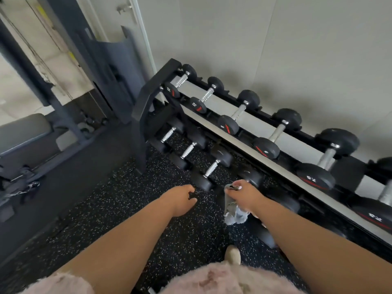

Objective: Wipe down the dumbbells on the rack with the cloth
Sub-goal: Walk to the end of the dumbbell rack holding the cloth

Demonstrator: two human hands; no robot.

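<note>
At the foot of the rack (148, 107), just right of the centre of the view, the cloth (233, 211) hangs bunched from the right hand (246, 196), whose fingers and thumb are curled round its upper end. It touches no weight yet. At twelve o'clock from the cloth, just beyond the knuckles, sits a dark lower-row dumbbell (251, 176). At eleven o'clock lies its neighbour (201, 182), with its near head just beside the left hand (182, 201). That hand is at nine o'clock from the cloth, its fingers loosely bent and grasping nothing. The upper row of dumbbells (228, 124) runs from eleven round to three o'clock, out of contact with either hand.

The step looks like the approach to the lower row, with wiping not yet begun. The next move probably calls for pressing the cloth onto the nearest head and rubbing round it, while the free hand steadies or turns the weight.
</note>
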